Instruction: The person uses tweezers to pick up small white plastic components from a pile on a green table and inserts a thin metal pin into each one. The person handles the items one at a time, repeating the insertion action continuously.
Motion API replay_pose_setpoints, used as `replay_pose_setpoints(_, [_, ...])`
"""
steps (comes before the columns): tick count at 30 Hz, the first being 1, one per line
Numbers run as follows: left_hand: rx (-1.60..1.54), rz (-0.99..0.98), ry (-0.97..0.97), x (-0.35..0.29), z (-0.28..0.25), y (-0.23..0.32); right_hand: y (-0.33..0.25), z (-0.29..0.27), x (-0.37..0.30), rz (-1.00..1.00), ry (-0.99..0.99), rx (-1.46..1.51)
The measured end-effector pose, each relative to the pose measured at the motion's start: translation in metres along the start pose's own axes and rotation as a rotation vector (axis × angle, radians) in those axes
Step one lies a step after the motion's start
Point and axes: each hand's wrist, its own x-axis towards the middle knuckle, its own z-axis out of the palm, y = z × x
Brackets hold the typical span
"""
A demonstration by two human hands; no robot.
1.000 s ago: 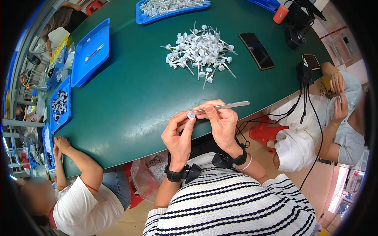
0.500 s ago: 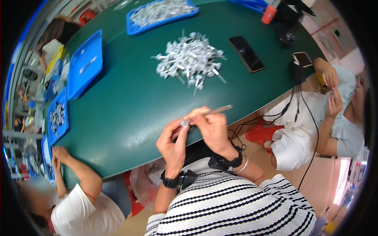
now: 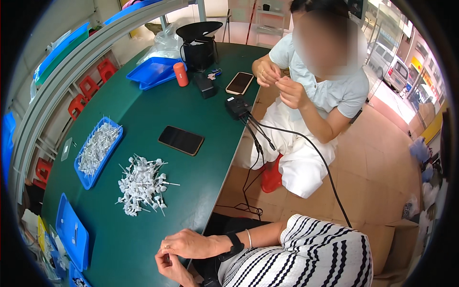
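Note:
Close together at the table's near edge are my right hand and my left hand. Both have curled fingers, the right one lying above the left. A small dark sliver shows between the fingertips, too hidden to name. Beyond them on the green table lies a loose heap of small white plastic pieces with thin stems. A blue tray farther left is filled with similar pieces. On another blue tray rests a slim metal tool.
A dark phone lies past the heap. Toward the far right are a second phone, a black box with cables, an orange cylinder and empty blue trays. A co-worker sits to my right, hands pinched together.
The view has swung right, so the heap and my hands sit lower left. The slender metal tool seen in my right hand earlier no longer shows. My right hand now covers more of the left.

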Motion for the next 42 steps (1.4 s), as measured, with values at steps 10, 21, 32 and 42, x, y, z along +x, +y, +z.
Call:
replay_pose_setpoints(10, [0.048, -0.047, 0.098, -0.001, -0.020, 0.026, -0.029, -0.026, 0.005, -0.102, 0.120, 0.035])
replay_pose_setpoints(21, [-0.444, -0.249, 0.012, -0.013, -0.025, 0.034, -0.016, -0.024, -0.011, 0.307, 0.131, 0.403])
replay_pose_setpoints(32, [-0.462, -0.239, -0.017, -0.011, -0.019, 0.026, -0.017, -0.022, -0.014, 0.276, 0.079, 0.380])
replay_pose_setpoints(42, [-0.389, -0.176, -0.008, -0.012, -0.014, 0.026, -0.022, -0.020, -0.012, 0.268, 0.071, 0.429])
